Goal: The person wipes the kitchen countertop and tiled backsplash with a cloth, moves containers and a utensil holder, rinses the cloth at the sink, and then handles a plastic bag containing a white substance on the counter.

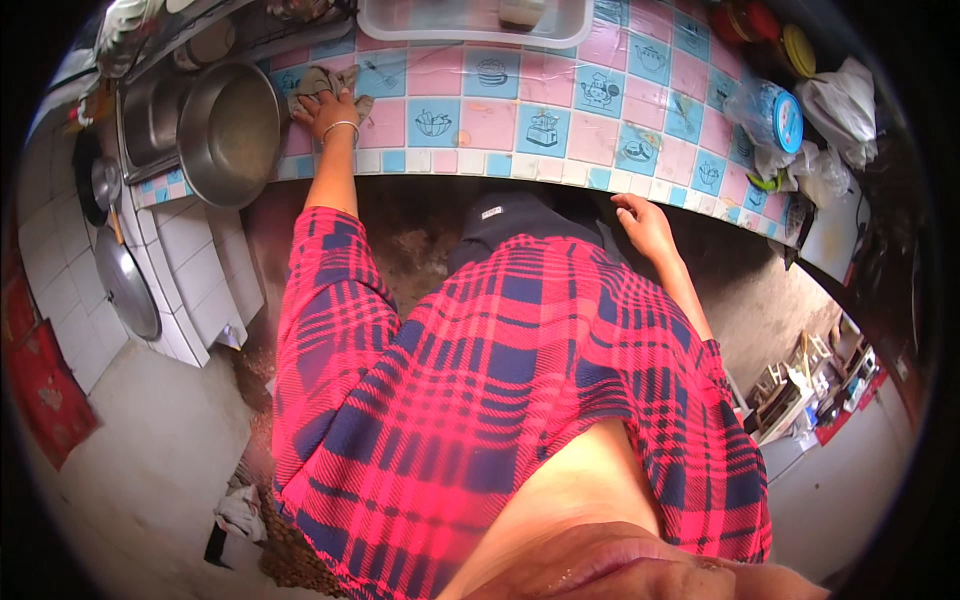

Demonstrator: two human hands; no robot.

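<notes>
My left hand (331,116) presses a crumpled grey-brown cloth (324,80) onto the counter, its fingers spread over the fabric and a bangle on the wrist. The counter carries a pink and blue checked covering (491,120) printed with kitchen drawings. Just left of that hand, a large metal basin (229,135) leans tilted against the sink (150,112). Lower and to the right, my right hand (643,225) hangs just in front of the counter's edge. It holds nothing that I can see, and its thumb stands apart from the loosely bent fingers.
A clear plastic tub (480,28) with a container inside stands at the counter's back. On the right are a blue-lidded jar (786,122), plastic bags (840,112) and a green chili pepper (763,182). A pot lid (127,285) hangs on the tiled side at left.
</notes>
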